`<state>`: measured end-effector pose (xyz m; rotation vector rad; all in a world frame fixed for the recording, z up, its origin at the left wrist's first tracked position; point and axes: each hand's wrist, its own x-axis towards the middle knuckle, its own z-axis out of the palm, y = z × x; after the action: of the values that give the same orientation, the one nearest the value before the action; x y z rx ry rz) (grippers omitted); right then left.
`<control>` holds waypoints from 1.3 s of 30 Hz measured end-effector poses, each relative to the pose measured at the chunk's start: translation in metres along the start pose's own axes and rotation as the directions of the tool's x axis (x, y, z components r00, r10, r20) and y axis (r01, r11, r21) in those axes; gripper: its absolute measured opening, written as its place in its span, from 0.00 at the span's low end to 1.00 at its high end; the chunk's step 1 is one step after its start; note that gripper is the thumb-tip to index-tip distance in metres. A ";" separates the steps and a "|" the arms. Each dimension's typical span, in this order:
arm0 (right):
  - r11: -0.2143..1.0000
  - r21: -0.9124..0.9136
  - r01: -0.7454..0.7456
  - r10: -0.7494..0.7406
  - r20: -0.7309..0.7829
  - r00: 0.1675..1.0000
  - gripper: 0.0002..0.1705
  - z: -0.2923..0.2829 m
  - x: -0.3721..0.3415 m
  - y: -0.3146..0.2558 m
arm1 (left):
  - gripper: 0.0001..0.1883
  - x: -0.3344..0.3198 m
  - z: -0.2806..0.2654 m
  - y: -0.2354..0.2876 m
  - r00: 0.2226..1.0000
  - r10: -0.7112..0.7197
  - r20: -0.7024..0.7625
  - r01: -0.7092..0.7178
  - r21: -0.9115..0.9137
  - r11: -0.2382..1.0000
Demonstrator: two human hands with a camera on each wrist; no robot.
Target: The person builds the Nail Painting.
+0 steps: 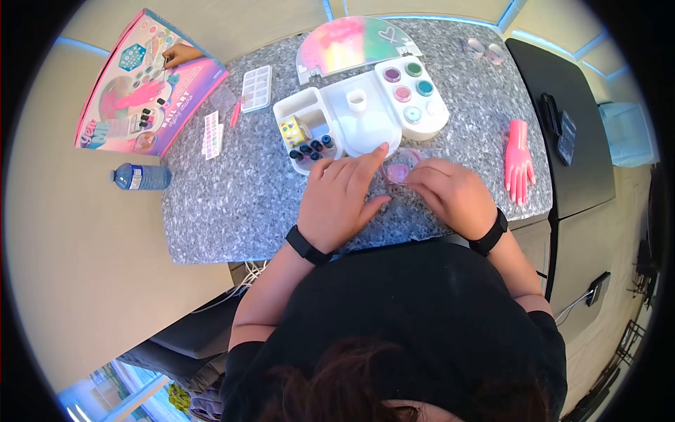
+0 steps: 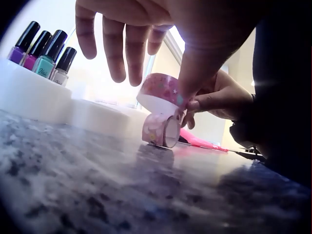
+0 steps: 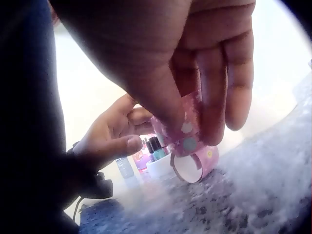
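A pink patterned strip (image 1: 398,173), curled into loops, stands near the front of the white nail studio base (image 1: 367,121). In the left wrist view its wider upper loop (image 2: 163,90) sits above a smaller coil (image 2: 155,129) on the tabletop. My right hand (image 1: 455,193) pinches the strip between thumb and fingers; the upper loop (image 3: 189,134) partly hides behind them in the right wrist view. My left hand (image 1: 334,193) has its fingers extended by the base's front edge, index fingertip at the rim. Several dark-capped nail polish bottles (image 1: 311,148) stand just beyond it.
Glitter pots (image 1: 402,93) fill the base's right side. A pink model hand (image 1: 519,165) lies at the right. Left are a white sectioned tray (image 1: 256,88), sticker sheets (image 1: 212,133), a water bottle (image 1: 142,176) and the product box (image 1: 148,88). A phone (image 1: 567,138) lies far right.
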<state>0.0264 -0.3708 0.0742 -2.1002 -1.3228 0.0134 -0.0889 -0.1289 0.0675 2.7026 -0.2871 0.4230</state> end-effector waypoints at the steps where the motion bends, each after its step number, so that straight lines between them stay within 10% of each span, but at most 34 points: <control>1: 1.000 -0.005 -0.007 0.007 -0.045 0.999 0.07 0.000 0.003 -0.001 | 0.42 0.001 0.000 0.001 1.000 -0.003 -0.001 0.003 0.001 1.000; 7: 0.999 0.005 -0.037 0.038 -0.150 0.988 0.06 -0.008 0.007 -0.001 | 0.39 0.017 0.011 0.003 0.992 -0.119 0.049 0.124 -0.109 0.986; 18: 0.998 0.005 -0.065 0.065 -0.107 0.992 0.07 -0.034 -0.026 0.003 | 0.08 0.042 0.021 0.006 0.992 0.107 0.068 -0.107 -0.010 0.994; 27: 0.998 0.055 0.002 -0.004 0.047 0.999 0.07 -0.033 -0.031 0.005 | 0.11 0.039 0.010 0.005 0.978 0.133 -0.163 -0.154 -0.123 0.980; 31: 0.998 0.067 -0.002 -0.003 0.079 0.997 0.06 -0.024 -0.030 0.004 | 0.18 0.025 0.004 0.006 0.893 0.449 -0.035 -0.450 -0.047 0.892; 39: 0.998 0.058 0.002 -0.008 0.098 0.995 0.07 -0.014 -0.024 0.007 | 0.18 0.023 0.003 0.001 0.948 0.315 0.050 -0.314 -0.037 0.949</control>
<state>0.0245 -0.3996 0.0737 -2.0702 -1.3691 0.1530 -0.0670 -0.1342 0.0722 2.6475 -0.7413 0.4296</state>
